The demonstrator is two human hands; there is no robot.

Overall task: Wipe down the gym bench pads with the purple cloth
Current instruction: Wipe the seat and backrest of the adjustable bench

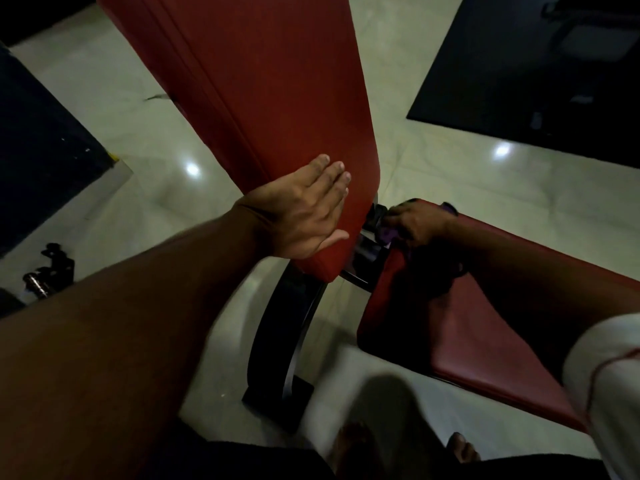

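The bench's long red back pad (277,81) rises at an angle through the upper middle of the head view. My left hand (304,209) lies flat and open on its lower end, fingers spread against the vinyl. The darker red seat pad (467,323) stretches to the lower right. My right hand (415,223) is shut on the purple cloth (389,233), pressing it at the seat pad's narrow end, right by the gap between the two pads. Most of the cloth is hidden under my fingers.
The black curved frame post (287,334) and its foot stand on the pale glossy tile floor (450,174). Black rubber mats (540,71) lie at the upper right and left. Small dark metal parts (52,265) sit on the floor at left. My bare feet (460,448) show at the bottom.
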